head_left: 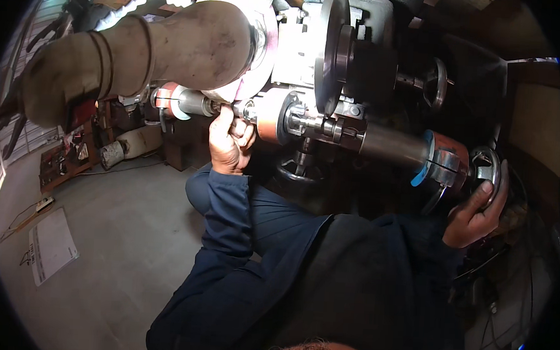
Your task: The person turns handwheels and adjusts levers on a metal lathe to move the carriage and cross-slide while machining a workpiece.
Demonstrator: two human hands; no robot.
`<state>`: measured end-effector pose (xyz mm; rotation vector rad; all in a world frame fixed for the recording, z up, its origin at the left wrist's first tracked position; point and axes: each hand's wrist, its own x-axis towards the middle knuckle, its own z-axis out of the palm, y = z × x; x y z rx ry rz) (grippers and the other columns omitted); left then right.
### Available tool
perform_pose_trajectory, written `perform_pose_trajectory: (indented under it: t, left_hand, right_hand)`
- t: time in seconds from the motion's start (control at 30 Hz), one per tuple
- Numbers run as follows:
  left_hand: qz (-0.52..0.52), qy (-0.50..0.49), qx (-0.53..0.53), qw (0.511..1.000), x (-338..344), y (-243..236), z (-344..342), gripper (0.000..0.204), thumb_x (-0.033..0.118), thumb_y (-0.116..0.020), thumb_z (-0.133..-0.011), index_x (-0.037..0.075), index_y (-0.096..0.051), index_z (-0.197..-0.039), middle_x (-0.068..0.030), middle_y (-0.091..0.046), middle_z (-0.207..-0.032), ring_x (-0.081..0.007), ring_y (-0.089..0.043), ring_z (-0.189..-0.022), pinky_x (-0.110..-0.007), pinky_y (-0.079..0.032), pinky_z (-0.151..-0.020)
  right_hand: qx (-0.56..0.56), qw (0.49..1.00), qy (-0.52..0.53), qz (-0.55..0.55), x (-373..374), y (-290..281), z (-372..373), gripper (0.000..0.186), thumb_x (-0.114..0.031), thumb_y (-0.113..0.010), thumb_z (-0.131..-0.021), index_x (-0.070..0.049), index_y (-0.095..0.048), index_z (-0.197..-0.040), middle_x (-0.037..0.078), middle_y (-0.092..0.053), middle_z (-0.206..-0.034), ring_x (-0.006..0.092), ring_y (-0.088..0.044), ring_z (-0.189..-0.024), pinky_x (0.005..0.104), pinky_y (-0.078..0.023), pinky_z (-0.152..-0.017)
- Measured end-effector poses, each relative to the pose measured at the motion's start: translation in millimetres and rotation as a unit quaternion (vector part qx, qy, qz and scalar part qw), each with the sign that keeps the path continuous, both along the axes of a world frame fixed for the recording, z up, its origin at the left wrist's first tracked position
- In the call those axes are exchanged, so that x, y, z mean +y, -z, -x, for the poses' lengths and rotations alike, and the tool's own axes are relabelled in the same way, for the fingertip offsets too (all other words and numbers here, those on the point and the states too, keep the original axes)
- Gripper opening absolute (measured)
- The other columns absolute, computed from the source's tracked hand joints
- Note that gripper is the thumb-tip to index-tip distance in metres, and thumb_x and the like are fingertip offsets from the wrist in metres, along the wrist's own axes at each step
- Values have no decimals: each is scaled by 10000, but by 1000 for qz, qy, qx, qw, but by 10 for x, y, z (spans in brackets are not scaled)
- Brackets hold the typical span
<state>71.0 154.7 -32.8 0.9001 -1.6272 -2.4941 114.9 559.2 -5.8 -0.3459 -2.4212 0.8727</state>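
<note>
Head view: my left hand (231, 147) is raised with its fingers curled up against the metal rod (324, 125) near its left end, just beside the orange drum (272, 115); the fingertips are partly hidden, so I cannot tell how firmly they grip. My right hand (475, 214) is wrapped about the rim of the small hand wheel (483, 161) at the far right, thumb on the near side. The rod sits in line between the two end holders, below the large disc (329, 51), and a thick steel cylinder (394, 148) with an orange clamp (451, 155) lies between it and my right hand. As I judge it, the main danger is my two hands working on one line of parts: if turning the wheel drives that cylinder inward, my left fingertips could get pinched, and if it backs off too far, the rod could lose its support and sag or drop. The large disc stands close above the rod; I cannot tell whether it is turning, but if it were, a slip upward could bring my knuckles or my loose sleeve (228, 204) against it. Bright glare over the left end could also hide a poorly seated part.
</note>
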Motion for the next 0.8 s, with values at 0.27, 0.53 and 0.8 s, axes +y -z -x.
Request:
perform_pose_trajectory:
  t: [0.27,0.53,0.8]
  left_hand:
    - [1,1,13,1000,15,38,-11,423,317,-512,-1046,141,-445,-668,57,-313,-518,-69,-286,-395,-241,-221,-361]
    - [14,-4,5,1000,55,-19,-16,410,328,-519,-1046,110,-477,-701,40,-386,-563,-69,-336,-424,-234,-249,-374]
    - [40,7,-2,999,14,35,-46,351,372,-512,-1042,165,-460,-763,59,-376,-552,-51,-350,-396,-214,-265,-355]
  right_hand:
    - [32,999,23,20,-49,52,3,377,-206,-465,-1059,60,-576,-1302,208,-642,-1245,290,-639,-1122,369,-494,-953]
    - [36,999,24,-17,-34,42,10,367,-175,-467,-1041,92,-582,-1265,221,-678,-1174,303,-684,-1054,370,-537,-904]
    - [41,999,20,-11,-34,56,16,367,-173,-470,-1038,97,-583,-1260,224,-677,-1171,303,-683,-1054,369,-536,-902]
